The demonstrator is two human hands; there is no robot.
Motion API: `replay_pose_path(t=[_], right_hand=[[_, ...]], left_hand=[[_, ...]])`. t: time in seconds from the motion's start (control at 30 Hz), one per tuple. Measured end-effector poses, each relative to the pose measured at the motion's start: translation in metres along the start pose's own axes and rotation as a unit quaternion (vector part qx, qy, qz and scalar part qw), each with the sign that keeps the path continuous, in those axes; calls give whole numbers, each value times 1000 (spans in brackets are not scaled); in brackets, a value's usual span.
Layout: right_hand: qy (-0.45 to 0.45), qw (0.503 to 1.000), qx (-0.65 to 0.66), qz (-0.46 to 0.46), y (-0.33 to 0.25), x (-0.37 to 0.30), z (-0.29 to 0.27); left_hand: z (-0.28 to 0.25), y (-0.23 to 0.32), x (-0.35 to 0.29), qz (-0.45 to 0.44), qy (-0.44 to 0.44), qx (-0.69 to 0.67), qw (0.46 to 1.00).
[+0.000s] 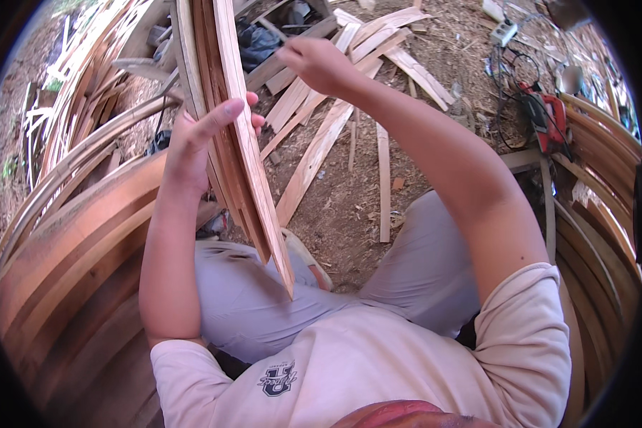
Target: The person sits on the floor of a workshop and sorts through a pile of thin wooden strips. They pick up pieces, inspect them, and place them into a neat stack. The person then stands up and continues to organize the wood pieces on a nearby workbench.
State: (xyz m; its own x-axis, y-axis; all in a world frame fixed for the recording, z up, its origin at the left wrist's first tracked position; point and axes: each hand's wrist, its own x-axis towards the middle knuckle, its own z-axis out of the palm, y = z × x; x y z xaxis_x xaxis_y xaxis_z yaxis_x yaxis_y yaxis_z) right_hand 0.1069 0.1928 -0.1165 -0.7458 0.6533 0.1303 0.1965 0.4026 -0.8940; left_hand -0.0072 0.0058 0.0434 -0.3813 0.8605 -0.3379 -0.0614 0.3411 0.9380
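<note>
My left hand (191,146) grips a bundle of long, thin wooden slats (255,189), with the thumb across the near face and fingertips showing on the far side. The slats stand tilted, their lower ends uneven and resting near my left thigh, their upper ends leaving the picture. My right hand (317,65) is raised to the right of the bundle, closed in a fist and apart from it. A thin pale strip (271,28) runs up and left from that fist; its kind is too unclear to tell.
Loose slats (321,160) lie on the ground ahead among wood shavings. Stacked boards (85,253) rise at my left, with more boards (595,135) at my right. A red power tool (549,125) and a power strip (504,33) with cables lie at the far right.
</note>
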Motion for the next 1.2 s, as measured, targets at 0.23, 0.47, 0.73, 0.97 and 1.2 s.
replay_pose_path(t=[0.23,0.47,0.73,0.97,1.2], right_hand=[[-235,855,-423,-187,108,-104,83],[-231,808,-491,-230,139,-113,101],[-348,807,-467,-96,115,-95,92],[-358,804,-473,-38,80,-59,66],[-227,837,-496,-37,53,-13,-10]], left_hand=[[-40,-7,-13,-24,17,9,1000],[-49,-3,-33,-50,34,26,998],[-59,1,-49,-29,38,9,999],[-52,4,-50,-24,24,10,999],[-41,12,-50,-14,11,44,999]])
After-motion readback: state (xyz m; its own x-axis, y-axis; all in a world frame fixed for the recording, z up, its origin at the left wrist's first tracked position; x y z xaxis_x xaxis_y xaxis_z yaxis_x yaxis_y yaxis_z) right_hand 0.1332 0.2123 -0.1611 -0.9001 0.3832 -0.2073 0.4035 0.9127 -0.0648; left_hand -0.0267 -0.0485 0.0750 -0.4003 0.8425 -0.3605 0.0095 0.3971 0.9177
